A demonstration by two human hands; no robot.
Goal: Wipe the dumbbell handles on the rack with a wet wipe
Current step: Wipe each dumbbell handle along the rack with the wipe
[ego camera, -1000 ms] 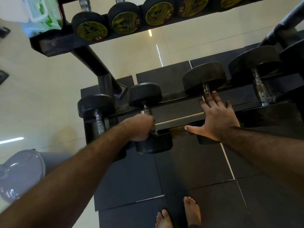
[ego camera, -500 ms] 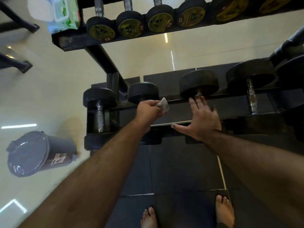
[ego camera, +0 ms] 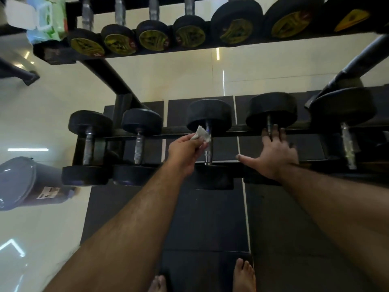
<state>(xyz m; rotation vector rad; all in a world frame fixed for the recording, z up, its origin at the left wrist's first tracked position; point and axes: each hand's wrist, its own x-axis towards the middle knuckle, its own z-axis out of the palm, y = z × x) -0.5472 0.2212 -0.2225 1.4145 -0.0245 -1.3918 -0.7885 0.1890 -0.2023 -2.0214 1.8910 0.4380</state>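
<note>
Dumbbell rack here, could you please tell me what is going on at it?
A person is cleaning the dumbbells on the lower rack. The left hand pinches a crumpled wet wipe beside the handle of the third dumbbell. The right hand rests open over the fourth dumbbell. A wipes pack sits on the upper shelf.
</note>
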